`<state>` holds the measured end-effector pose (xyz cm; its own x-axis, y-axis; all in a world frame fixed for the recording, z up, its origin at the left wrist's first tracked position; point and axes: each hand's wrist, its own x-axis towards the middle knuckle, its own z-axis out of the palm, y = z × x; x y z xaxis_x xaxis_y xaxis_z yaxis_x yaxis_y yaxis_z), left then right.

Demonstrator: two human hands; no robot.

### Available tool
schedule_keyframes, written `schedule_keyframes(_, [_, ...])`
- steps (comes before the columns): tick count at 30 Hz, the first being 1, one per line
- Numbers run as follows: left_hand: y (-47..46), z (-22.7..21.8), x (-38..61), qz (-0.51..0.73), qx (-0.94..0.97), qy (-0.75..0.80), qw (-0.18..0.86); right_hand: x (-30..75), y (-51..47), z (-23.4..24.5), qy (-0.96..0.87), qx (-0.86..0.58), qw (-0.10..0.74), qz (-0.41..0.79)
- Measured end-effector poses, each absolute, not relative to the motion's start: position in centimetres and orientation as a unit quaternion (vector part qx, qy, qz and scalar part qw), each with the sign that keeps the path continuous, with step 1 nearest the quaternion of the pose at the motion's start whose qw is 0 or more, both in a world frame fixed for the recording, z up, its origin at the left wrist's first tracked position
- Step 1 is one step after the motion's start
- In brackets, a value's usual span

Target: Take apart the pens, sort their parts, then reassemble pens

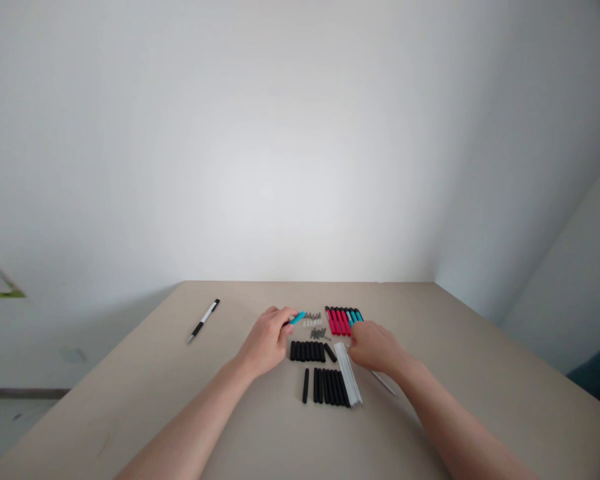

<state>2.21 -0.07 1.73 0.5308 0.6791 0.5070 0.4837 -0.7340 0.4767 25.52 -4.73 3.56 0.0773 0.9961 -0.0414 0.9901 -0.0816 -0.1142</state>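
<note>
My left hand (265, 339) is closed around a blue pen barrel (297, 318), whose blue end points up and to the right. My right hand (377, 345) is closed, its fingertips low beside a bundle of white pen refills (347, 375). A single white refill (384, 383) runs out from beneath this hand, in line with the pinched fingers; the fingertips are partly hidden. Just beyond the right hand lies a row of red pen barrels (337, 321) and blue pen barrels (354, 315), all with black ends. Between the hands are small metal springs (318, 333) and clear small parts (313, 323).
Short black tubes (307, 351) form a row, with one tilted tube (330, 353) at its right. Nearer me lie longer black tubes (327, 387) and a separate one (306, 386). An assembled white and black pen (204, 321) rests on the left of the beige table (250, 427).
</note>
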Motion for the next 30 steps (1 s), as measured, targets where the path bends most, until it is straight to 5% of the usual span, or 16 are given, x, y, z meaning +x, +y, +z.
schedule_keyframes(7, [-0.3, 1.9, 2.1, 0.329, 0.877, 0.309, 0.166, 24.7, -5.3, 4.2, -0.684, -0.727, 0.060, 0.026])
schedule_keyframes(16, [-1.5, 3.0, 2.7, 0.276, 0.900, 0.284, 0.185, 22.4, -5.9, 4.3, -0.795, -0.521, 0.311, 0.009])
schedule_keyframes(30, [-1.3, 3.0, 2.7, 0.260, 0.898, 0.321, 0.149, 22.8, -5.8, 4.3, -0.827, -0.470, 0.310, -0.009])
